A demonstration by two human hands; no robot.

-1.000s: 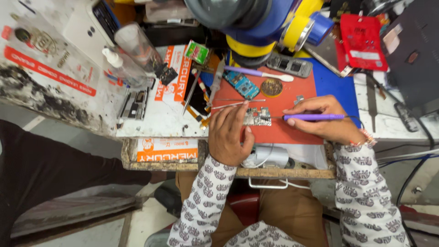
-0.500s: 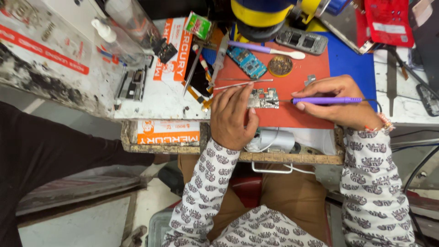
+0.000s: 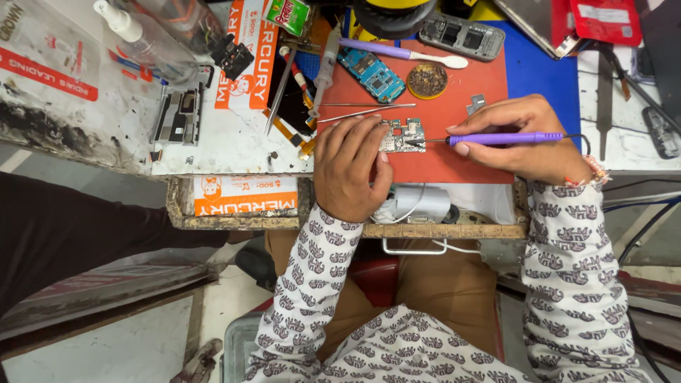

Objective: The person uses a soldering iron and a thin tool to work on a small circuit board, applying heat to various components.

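While left hand (image 3: pixel 351 167) presses flat, pinning small green circuit board (image 3: pixel 401 135) to red mat (image 3: pixel 454 163), right hand (image 3: pixel 521 138) pinches purple-handled soldering iron (image 3: pixel 505 139), tip on board.

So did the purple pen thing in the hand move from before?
No, not that shows. The purple soldering iron in the right hand still points its tip at the small circuit board on the red mat; only the camera shifted.
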